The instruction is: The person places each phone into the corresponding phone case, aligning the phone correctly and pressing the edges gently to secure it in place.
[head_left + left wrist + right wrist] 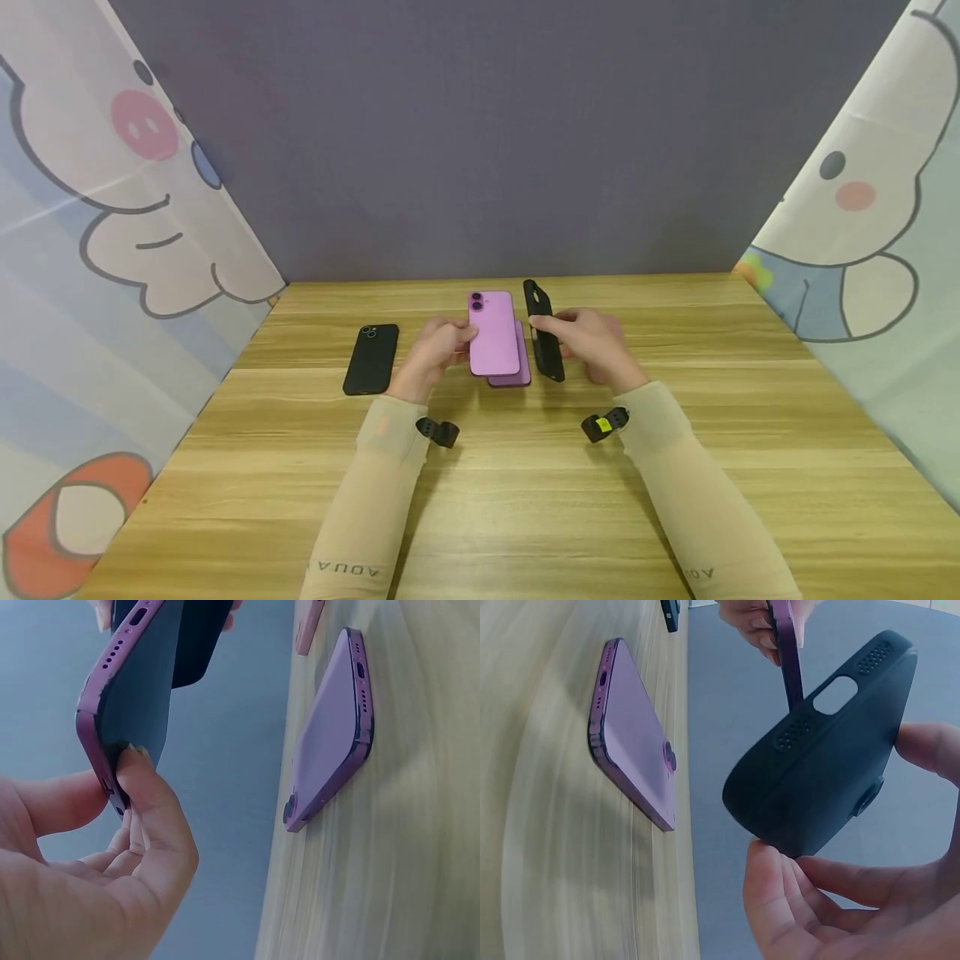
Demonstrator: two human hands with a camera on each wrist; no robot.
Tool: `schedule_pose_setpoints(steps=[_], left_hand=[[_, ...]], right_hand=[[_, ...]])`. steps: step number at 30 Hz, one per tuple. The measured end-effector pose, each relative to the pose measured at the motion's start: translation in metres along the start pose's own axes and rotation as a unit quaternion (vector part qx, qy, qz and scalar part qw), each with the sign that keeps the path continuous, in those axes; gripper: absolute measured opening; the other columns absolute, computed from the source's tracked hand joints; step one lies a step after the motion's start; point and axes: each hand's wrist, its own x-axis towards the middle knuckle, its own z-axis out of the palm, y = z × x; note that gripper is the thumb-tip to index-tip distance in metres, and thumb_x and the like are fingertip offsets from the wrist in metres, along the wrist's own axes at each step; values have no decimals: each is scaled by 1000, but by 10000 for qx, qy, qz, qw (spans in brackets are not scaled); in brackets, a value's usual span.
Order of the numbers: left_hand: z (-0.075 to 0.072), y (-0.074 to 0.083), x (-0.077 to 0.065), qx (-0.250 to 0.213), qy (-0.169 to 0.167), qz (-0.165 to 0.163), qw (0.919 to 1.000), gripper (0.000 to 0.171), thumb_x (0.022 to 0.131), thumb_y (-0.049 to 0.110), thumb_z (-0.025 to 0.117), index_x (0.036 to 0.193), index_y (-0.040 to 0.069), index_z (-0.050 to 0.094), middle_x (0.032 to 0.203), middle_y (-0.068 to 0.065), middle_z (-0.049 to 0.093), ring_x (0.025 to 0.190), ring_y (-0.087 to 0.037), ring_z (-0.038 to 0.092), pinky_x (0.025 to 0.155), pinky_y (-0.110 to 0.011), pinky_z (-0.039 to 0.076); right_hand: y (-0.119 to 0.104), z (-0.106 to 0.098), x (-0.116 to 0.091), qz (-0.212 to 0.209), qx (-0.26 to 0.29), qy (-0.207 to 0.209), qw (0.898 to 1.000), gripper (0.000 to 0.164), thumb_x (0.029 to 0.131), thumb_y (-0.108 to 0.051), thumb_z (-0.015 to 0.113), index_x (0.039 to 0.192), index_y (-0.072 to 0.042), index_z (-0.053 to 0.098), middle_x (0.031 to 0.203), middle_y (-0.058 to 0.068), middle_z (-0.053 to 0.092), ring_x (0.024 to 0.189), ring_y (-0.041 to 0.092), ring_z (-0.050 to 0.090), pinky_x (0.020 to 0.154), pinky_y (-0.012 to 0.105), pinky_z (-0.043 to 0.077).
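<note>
My left hand point(435, 354) pinches the left long edge of a pink phone point(494, 333), thumb on its back. The phone's back, with two camera lenses at the upper left, faces me in the head view; its dark screen point(142, 694) shows in the left wrist view. On the right, my right hand point(592, 337) holds a black phone case point(546, 342) by its sides, raised and tilted. The case has a charging-port cutout and speaker holes along its bottom edge point(814, 712). Beneath the held phone, partly covered by it, a second pink phone point(513, 380) lies back up on the table.
Left of my left hand, a black-backed phone point(372, 360) lies on the wooden table point(517, 517). A small pink object point(309, 624) is partly visible at the top of the left wrist view. A grey panel point(495, 142) stands behind the table, with cartoon-printed cloth point(847, 367) at the sides.
</note>
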Motion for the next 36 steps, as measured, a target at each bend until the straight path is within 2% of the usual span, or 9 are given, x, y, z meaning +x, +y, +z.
schedule_pose_setpoints(steps=[4, 10, 20, 28, 36], left_hand=[[1, 1, -2, 15, -34, -11, 10000, 35, 93, 4, 55, 125, -11, 49, 97, -15, 60, 74, -18, 59, 85, -42, 49], [4, 3, -3, -2, -2, -36, 10000, 36, 92, 4, 56, 125, -9, 49, 100, -16, 60, 76, -19, 60, 86, -42, 49], [7, 3, -3, 48, -53, 45, 10000, 33, 92, 4, 57, 121, -10, 49, 97, -16, 60, 73, -20, 59, 74, -34, 52], [13, 3, -4, 55, -138, 75, 9999, 32, 93, 3, 55, 120, -11, 48, 91, -14, 60, 71, -18, 59, 77, -38, 51], [17, 2, -5, 54, -149, 67, 9999, 32, 92, 3, 56, 119, -11, 47, 94, -15, 60, 72, -19, 59, 72, -34, 52]], right_hand=[[-2, 2, -2, 14, 47, 62, 10000, 88, 69, -73, 65, 134, -15, 53, 128, 5, 57, 86, 22, 67, 91, 41, 48], [-3, 5, -1, -123, 520, -288, 9982, 90, 72, -70, 66, 136, -8, 48, 132, 8, 53, 97, 29, 64, 94, 45, 47], [-1, 10, 0, -188, 962, -450, 9942, 92, 74, -66, 67, 138, -4, 43, 135, 11, 49, 106, 31, 59, 97, 47, 44], [-1, 11, 1, -214, 1042, -486, 9931, 91, 74, -66, 68, 137, -4, 44, 134, 10, 49, 118, 24, 51, 94, 44, 47], [-2, 13, 0, -228, 1087, -460, 9928, 89, 74, -64, 68, 135, -4, 45, 131, 11, 51, 116, 25, 52, 93, 45, 47]])
